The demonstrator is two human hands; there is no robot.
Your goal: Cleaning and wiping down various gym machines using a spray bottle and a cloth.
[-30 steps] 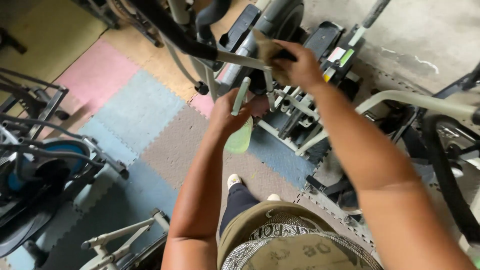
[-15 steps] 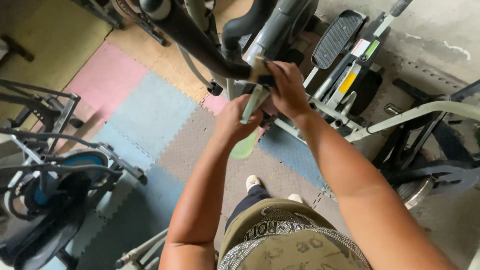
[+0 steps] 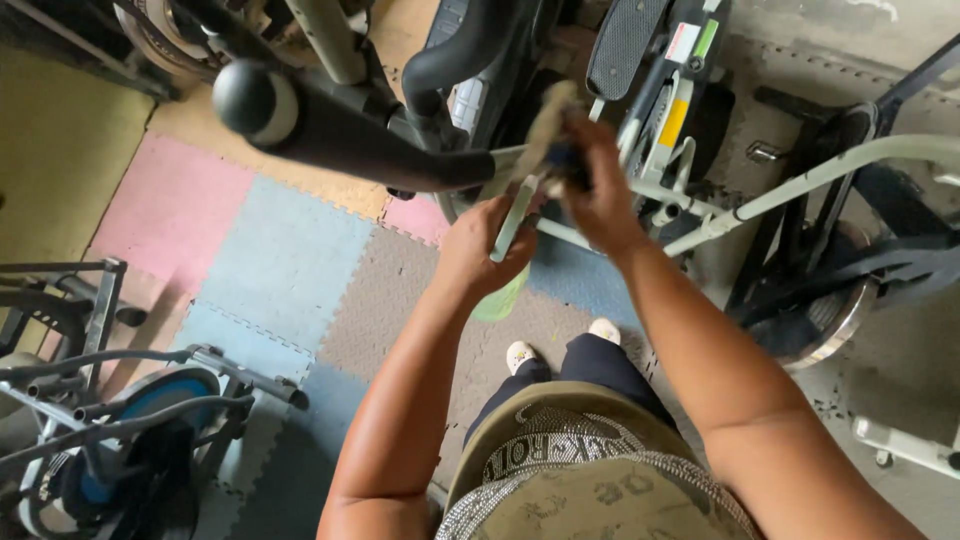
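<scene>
The left hand (image 3: 485, 250) is closed around a green spray bottle (image 3: 505, 290), its contents not discernible, below the handlebar (image 3: 370, 140). The right hand (image 3: 595, 185) pinches a cloth (image 3: 545, 130) against the machine's pale bar (image 3: 800, 180).

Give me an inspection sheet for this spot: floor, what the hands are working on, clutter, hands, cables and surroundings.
Surface: foam floor tiles in pink, blue, grey and tan, interlocked.
Job's things: pale metal bar of an elliptical trainer; a worn cloth; a green bottle under the left hand.
Clutter: nothing seen loose on the tiles.
Hands: left hand wrapped round the bar; right hand pressing the cloth to the frame, with a dark thing in its grip that cannot be made out.
Cables: nothing seen.
Surroundings: black padded handlebar with a round end; a blue-wheeled exercise bike at lower left; another machine's flywheel at right.
</scene>
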